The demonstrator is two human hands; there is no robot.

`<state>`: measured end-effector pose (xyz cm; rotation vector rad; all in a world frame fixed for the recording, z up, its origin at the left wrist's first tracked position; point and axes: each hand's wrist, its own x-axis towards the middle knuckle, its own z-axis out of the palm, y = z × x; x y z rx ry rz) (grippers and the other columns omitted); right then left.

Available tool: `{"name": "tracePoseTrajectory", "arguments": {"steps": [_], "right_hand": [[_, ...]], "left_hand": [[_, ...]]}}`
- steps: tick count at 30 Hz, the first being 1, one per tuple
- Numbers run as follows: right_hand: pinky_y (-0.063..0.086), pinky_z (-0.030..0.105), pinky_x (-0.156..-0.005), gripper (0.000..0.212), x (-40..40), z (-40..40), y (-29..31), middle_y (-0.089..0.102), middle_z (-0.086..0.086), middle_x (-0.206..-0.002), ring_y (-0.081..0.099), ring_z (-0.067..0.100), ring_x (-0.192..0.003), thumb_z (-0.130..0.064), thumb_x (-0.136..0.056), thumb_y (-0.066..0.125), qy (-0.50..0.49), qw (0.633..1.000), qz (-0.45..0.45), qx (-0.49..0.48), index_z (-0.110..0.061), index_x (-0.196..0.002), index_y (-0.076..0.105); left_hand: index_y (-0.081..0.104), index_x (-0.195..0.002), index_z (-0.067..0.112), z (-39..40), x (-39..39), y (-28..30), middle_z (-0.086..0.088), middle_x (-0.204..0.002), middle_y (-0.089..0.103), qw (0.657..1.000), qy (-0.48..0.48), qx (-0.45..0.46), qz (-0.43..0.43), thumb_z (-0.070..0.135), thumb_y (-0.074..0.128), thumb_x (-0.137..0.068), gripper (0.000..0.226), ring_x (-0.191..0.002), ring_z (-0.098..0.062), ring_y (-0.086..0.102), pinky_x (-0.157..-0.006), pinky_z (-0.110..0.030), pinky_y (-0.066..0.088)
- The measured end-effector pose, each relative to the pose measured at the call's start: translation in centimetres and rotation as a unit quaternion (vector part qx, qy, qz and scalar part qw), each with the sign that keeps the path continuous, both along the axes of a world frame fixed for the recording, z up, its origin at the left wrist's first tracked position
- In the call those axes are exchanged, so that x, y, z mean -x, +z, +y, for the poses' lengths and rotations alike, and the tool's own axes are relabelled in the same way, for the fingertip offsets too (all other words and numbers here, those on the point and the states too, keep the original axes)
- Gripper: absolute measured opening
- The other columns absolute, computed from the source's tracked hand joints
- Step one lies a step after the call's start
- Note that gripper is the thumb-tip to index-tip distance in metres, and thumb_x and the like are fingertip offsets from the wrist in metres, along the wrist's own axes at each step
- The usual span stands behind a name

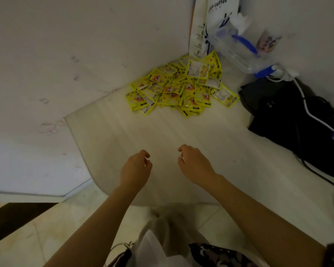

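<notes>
Here, the left hand [136,168] and the right hand [194,164] hover side by side above the near part of the pale bench [162,132], a gap between them. Each grip is released: the fingers hang loosely curled and hold nothing. The yellow packets [181,87] lie in a loose, overlapping pile at the far corner of the bench, against the walls and well apart from both hands. Just behind the pile a white paper bag [216,12] leans in the corner, with a clear plastic jug [237,49] beside it. To the right lies a black bag [289,116], with a white cable [312,116] running across it.
</notes>
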<state>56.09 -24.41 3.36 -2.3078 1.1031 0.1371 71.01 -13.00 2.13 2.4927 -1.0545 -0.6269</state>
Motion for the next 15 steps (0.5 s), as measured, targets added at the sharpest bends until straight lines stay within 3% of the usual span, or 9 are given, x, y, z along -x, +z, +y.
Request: {"name": "tracePoseTrajectory", "arguments": {"steps": [8,15], "right_hand": [[0.047,0.041,-0.09,0.034,-6.4,-6.4,0.2,0.056,0.009,-0.123,0.049,0.028,-0.114,-0.025,-0.097,0.042,-0.029,0.999,0.02,0.013,-0.012,-0.129,0.045],[0.05,0.04,-0.085,0.034,-11.7,-12.7,0.0,0.057,0.013,-0.121,0.054,0.031,-0.11,-0.024,-0.097,0.045,-0.059,0.998,0.028,0.02,-0.009,-0.127,0.048]], "left_hand": [[0.06,-0.111,0.017,-6.7,-9.1,0.0,-0.002,-0.099,0.065,1.0,-0.003,-0.017,0.015,0.02,0.053,-0.091,0.022,-0.095,-0.025,0.061,-0.078,-0.035,0.048],[0.063,-0.111,0.015,-12.4,-16.5,-0.8,-0.008,-0.11,0.066,0.999,0.034,-0.021,0.033,0.021,0.055,-0.089,0.024,-0.101,-0.028,0.06,-0.083,-0.037,0.049]]}}
